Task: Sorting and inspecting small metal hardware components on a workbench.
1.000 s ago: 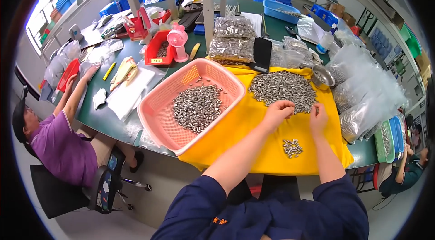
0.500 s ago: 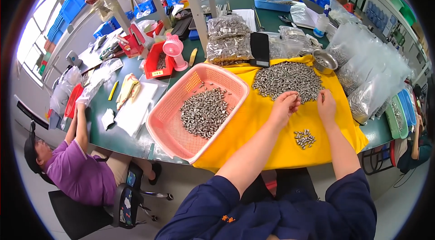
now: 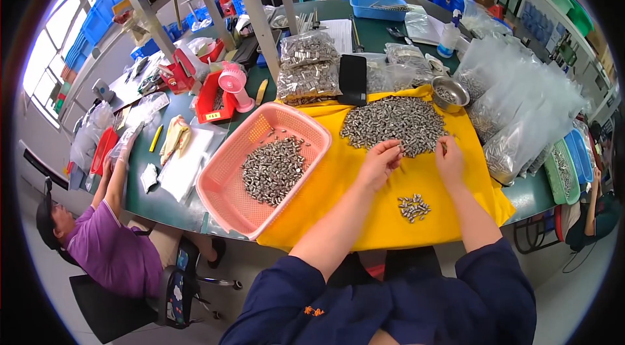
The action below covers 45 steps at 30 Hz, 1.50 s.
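A wide heap of small metal cylinders point(image 3: 394, 122) lies on a yellow cloth point(image 3: 338, 208). At its near edge, my left hand point(image 3: 383, 161) has thumb and fingers pinched together; what sits in the pinch is too small to name. My right hand point(image 3: 449, 159) is closed by the heap's near right edge, its fingertips curled over something I cannot make out. Between my forearms sits a small separate pile of the metal cylinders point(image 3: 414, 208). To the left, a pink perforated basket point(image 3: 215, 182) holds many more of the same pieces.
Behind the heap are stacked bags of metal parts point(image 3: 309, 68), a black flat case point(image 3: 353, 80) and a steel bowl point(image 3: 450, 93). Large plastic bags point(image 3: 521, 110) crowd the right. A pink fan point(image 3: 235, 84) and red bin point(image 3: 213, 99) stand left. A person in purple point(image 3: 120, 247) sits at far left.
The view has shifted, so the table's contents appear farther left. Both hands remain by the heap's near edge, with fingers still closed.
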### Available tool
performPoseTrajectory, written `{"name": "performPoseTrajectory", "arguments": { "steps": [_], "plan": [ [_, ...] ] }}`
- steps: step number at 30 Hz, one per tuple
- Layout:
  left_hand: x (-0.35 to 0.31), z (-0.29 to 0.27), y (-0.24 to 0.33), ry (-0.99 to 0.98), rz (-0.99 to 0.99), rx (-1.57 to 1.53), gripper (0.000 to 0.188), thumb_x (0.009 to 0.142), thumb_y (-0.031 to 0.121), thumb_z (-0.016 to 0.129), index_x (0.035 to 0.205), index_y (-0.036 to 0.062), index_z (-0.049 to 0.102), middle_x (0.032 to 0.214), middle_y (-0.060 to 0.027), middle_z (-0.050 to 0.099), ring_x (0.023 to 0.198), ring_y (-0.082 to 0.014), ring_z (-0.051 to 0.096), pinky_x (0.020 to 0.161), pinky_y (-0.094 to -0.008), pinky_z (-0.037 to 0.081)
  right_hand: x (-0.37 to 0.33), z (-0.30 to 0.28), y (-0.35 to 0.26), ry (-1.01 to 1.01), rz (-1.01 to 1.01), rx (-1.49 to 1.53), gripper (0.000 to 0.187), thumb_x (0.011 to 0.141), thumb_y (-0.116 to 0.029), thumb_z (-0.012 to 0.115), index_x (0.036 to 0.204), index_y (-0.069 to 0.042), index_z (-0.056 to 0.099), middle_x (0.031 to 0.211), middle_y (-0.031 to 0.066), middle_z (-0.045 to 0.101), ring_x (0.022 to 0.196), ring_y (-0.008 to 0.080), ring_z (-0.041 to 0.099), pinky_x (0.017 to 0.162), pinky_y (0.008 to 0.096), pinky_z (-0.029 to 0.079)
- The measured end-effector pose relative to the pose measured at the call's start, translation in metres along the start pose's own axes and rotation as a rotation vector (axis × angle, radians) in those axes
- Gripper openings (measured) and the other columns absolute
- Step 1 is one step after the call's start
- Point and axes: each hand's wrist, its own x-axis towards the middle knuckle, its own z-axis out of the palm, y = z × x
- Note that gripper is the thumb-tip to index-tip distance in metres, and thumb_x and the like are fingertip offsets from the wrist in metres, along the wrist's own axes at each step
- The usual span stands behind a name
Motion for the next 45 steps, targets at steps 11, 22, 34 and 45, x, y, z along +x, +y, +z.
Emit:
{"name": "performPoseTrajectory", "arguments": {
  "steps": [11, 22, 34, 45],
  "plan": [
    [-0.004, 0.008, 0.013, 0.022, 0.025, 0.340, 0.013, 0.082, 0.004, 0.056, 0.095, 0.0026, 0.058, 0.086, -0.0039, 0.061, 0.074, -0.0107, 0.058, 0.067, -0.0219, 0.048, 0.032, 0.008, -0.013, -0.153, 0.376, 0.601, 0.009, 0.081, -0.008, 0.054, 0.086, -0.001, 0.054, 0.072, 0.0027, 0.055, 0.064, 0.0094, 0.051, 0.059, 0.0237, 0.042],
    [-0.011, 0.020, 0.000, 0.097, 0.058, 0.490, 0.014, 0.081, 0.000, 0.056, 0.095, 0.0020, 0.058, 0.087, -0.0055, 0.062, 0.080, -0.0126, 0.058, 0.073, -0.0231, 0.046, 0.017, -0.011, -0.030, -0.549, 0.246, 0.678, 0.007, 0.080, -0.008, 0.053, 0.083, -0.002, 0.052, 0.067, 0.0020, 0.052, 0.061, 0.0061, 0.046, 0.055, 0.0220, 0.040],
    [-0.009, 0.021, -0.001, 0.006, 0.057, 0.381, 0.014, 0.080, 0.001, 0.059, 0.094, 0.0010, 0.058, 0.086, -0.0034, 0.061, 0.078, -0.0092, 0.057, 0.072, -0.0207, 0.046, 0.021, -0.017, -0.032, -0.637, 0.210, 0.669, 0.007, 0.079, -0.007, 0.053, 0.082, -0.001, 0.050, 0.070, 0.0036, 0.053, 0.062, 0.0086, 0.047, 0.056, 0.0231, 0.041],
    [-0.010, 0.021, 0.002, 0.011, 0.051, 0.423, 0.016, 0.080, 0.002, 0.060, 0.095, 0.0009, 0.059, 0.087, -0.0038, 0.061, 0.079, -0.0091, 0.057, 0.073, -0.0206, 0.046, 0.019, -0.017, -0.034, -0.591, 0.192, 0.658, 0.006, 0.079, -0.006, 0.053, 0.082, -0.001, 0.050, 0.067, 0.0037, 0.052, 0.059, 0.0086, 0.046, 0.054, 0.0227, 0.040]
  ]
}}
